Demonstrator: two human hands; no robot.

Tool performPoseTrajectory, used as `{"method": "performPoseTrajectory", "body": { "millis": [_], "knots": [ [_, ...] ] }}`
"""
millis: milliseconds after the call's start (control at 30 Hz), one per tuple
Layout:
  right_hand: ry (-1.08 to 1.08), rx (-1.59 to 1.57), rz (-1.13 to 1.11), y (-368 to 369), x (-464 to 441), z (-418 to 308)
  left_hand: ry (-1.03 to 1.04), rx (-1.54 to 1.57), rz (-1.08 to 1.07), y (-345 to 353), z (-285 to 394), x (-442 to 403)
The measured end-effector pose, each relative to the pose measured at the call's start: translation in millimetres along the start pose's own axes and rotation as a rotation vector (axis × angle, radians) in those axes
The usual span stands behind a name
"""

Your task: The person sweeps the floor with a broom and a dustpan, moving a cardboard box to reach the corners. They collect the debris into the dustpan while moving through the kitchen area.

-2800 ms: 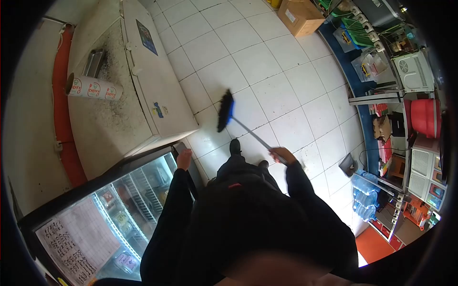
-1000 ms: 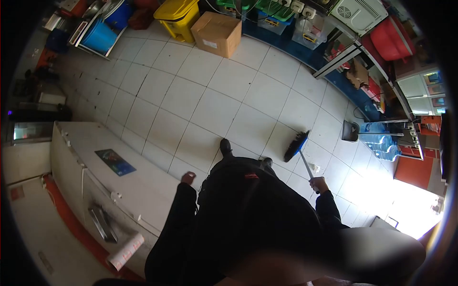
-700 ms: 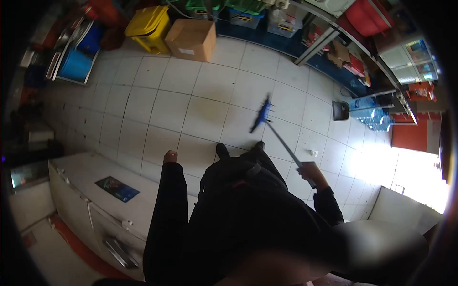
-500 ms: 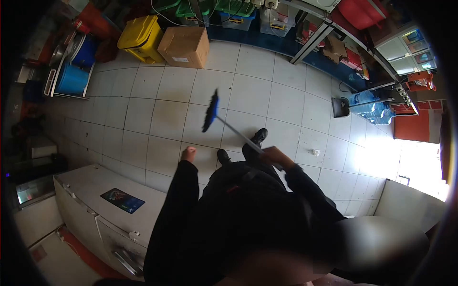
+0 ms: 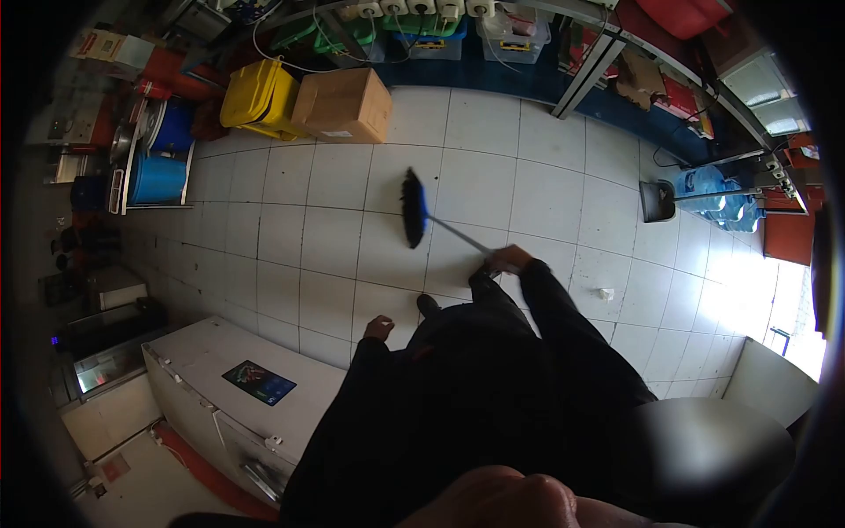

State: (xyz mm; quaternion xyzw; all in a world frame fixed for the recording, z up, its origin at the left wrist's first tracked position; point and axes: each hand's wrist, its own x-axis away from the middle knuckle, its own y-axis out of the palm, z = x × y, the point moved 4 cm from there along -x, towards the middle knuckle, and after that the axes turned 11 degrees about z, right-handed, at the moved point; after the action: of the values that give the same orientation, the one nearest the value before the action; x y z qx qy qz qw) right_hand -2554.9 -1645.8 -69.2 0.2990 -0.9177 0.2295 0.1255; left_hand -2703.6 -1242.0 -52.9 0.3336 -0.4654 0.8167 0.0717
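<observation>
My right hand (image 5: 509,259) is wrapped round the grey handle of a broom (image 5: 416,211). Its blue head with dark bristles is over the tiled floor, ahead and to the left of that hand. My left hand (image 5: 379,328) hangs beside my body with its fingers curled in and nothing visible in them. Below that hand, a long white chest (image 5: 189,348) carries a dark flat printed sheet (image 5: 259,383). My dark shoe (image 5: 428,304) shows between the hands on the floor.
A yellow bin (image 5: 258,99) and a cardboard box (image 5: 341,106) stand at the far side near metal shelving (image 5: 588,75). A dustpan (image 5: 657,201) and large blue water bottles (image 5: 717,195) are at the right. A small white scrap (image 5: 606,294) lies on the tiles. Blue tubs (image 5: 158,179) sit at the left.
The broom head has swung to the right relative to my body, its handle still in my right hand. My left hand has lowered and drawn closer to my body. The view has shifted.
</observation>
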Motion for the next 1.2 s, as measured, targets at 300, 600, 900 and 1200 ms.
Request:
{"method": "performPoseTrajectory", "body": {
  "millis": [300, 600, 900, 1200],
  "knots": [
    [0.885, -0.943, 0.479, -132.6, 277.5, 66.9, 0.082, -0.023, -0.058, -16.4, 73.7, -61.9],
    [1.141, -0.514, 0.765, -148.6, 323.4, 37.1, 0.158, -0.021, -0.082, -40.8, 161.1, -132.4],
    [0.75, -0.366, 0.667, -195.5, 185.8, -92.2, 0.303, -0.239, -0.123, -51.8, 146.2, -210.1],
    [0.206, 0.462, 0.202, -220.9, -170.6, -24.9, 0.483, -0.244, -0.074, -109.7, 296.0, -387.4]
  ]
}}
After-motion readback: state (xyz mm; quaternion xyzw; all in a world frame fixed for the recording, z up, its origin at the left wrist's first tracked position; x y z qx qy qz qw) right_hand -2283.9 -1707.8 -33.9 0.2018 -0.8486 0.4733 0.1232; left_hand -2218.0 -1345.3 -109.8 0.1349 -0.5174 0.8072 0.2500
